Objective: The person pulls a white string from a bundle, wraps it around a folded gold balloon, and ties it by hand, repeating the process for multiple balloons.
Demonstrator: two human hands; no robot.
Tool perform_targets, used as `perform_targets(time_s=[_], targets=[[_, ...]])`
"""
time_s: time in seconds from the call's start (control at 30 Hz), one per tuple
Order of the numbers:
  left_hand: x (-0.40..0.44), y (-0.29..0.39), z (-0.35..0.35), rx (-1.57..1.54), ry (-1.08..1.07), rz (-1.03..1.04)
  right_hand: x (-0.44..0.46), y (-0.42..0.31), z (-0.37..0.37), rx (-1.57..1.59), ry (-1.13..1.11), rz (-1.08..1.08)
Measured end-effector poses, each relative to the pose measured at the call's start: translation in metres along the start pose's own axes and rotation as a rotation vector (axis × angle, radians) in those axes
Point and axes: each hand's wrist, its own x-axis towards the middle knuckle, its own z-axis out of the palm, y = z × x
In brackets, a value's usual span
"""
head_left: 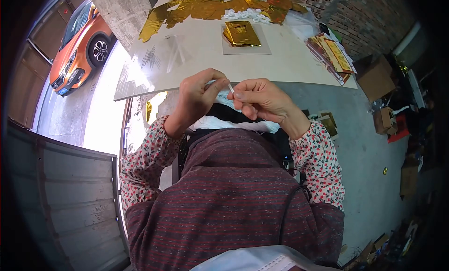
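Note:
Both of my hands are raised close together near the front edge of the table (196,74). A small thin white piece (231,88) sits between them. My left hand (199,93) pinches at its upper end with thumb and forefinger. My right hand (262,100) has thumb and forefinger closed on its lower end, the other fingers curled below. Under the hands, bundles of white string (234,124) lie across the lap on dark cloth.
A stack of gold foil sheets (243,33) lies on a grey board (262,50). Behind it are white knotted pieces (247,15) and loose gold foil (201,10). Printed red and yellow papers (334,56) are at the right. Cardboard boxes (375,78) stand on the floor.

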Motion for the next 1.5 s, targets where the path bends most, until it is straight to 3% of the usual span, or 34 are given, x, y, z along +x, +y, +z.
perform_targets(time_s=[0.1,0.13,0.23,0.33,0.43,0.47,0.5,0.57,0.63,0.73,0.77,0.87,1.0,1.03,1.13,1.17,1.27,1.33,1.4,1.5], targets=[[-0.011,-0.027,0.024,-0.058,-0.006,0.078,0.004,-0.007,0.007,0.059,0.050,-0.252],[-0.008,0.004,0.026,-0.202,0.036,0.074,0.006,-0.008,0.009,-0.115,0.144,-0.304],[-0.001,0.005,0.002,-0.099,-0.050,0.088,0.015,0.000,0.002,-0.633,0.370,-0.382],[0.014,-0.018,-0.006,-0.167,-0.189,-0.074,0.000,-0.010,0.008,-0.290,0.002,-0.148],[0.019,-0.013,0.003,-0.461,-0.390,-0.333,0.010,-0.025,0.007,-0.319,0.195,-0.396],[0.025,-0.006,-0.004,-0.448,-0.400,-0.302,0.014,-0.026,0.004,-0.361,0.281,-0.498],[0.029,0.001,-0.015,-0.438,-0.410,-0.275,0.015,-0.021,-0.002,-0.617,0.385,-0.532],[0.036,-0.004,-0.027,-0.428,-0.368,-0.243,0.010,-0.020,-0.001,-0.598,0.176,-0.352],[0.033,-0.009,-0.017,-0.500,-0.461,-0.313,-0.001,-0.025,0.009,-0.454,0.030,-0.180],[0.028,-0.012,-0.005,-0.417,-0.569,-0.323,0.006,-0.036,0.010,-0.335,0.222,-0.419],[0.031,-0.002,-0.010,-0.423,-0.586,-0.318,0.009,-0.034,0.000,-0.498,0.312,-0.454],[0.036,-0.018,-0.014,-0.533,-0.540,-0.274,-0.001,-0.027,-0.004,-0.601,0.111,-0.199],[0.027,-0.012,0.012,-0.697,-0.566,-0.389,0.006,-0.032,-0.008,-0.375,0.228,-0.373],[0.029,-0.007,0.012,-0.683,-0.615,-0.394,0.013,-0.031,-0.012,-0.504,0.310,-0.526],[0.035,-0.013,0.004,-0.619,-0.583,-0.373,0.007,-0.016,-0.025,-0.745,0.278,-0.311],[0.038,-0.020,0.003,-0.600,-0.541,-0.342,-0.003,-0.021,-0.020,-0.560,0.197,-0.118],[0.032,-0.023,0.019,-0.555,-0.501,-0.397,0.001,-0.022,-0.017,-0.187,0.173,-0.282],[0.028,-0.009,0.027,-0.481,-0.531,-0.496,0.011,-0.014,-0.023,-0.249,0.257,-0.371],[0.029,-0.007,0.027,-0.389,-0.509,-0.448,0.015,-0.009,-0.026,-0.320,0.339,-0.413],[0.031,-0.014,0.020,-0.246,-0.431,-0.358,0.006,-0.001,-0.025,-0.540,0.357,-0.275]])
